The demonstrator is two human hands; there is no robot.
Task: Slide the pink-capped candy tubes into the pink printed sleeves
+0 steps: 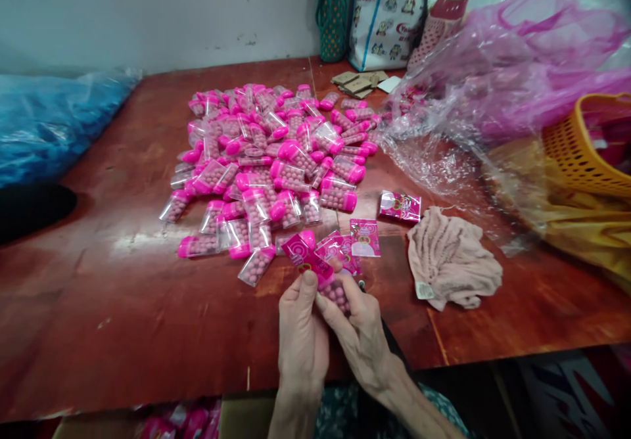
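Pale wall behind a glossy reddish-brown table.
The wall, a bluish grey-white, meets the table's far edge and carries a few small dark scuffs above the middle of that edge. A thin seam runs into the tabletop from the far edge, and pale scratches mark the surface toward the near left corner. Soft light leaves a whitish sheen on the left half; shadow lies below the near right edge.
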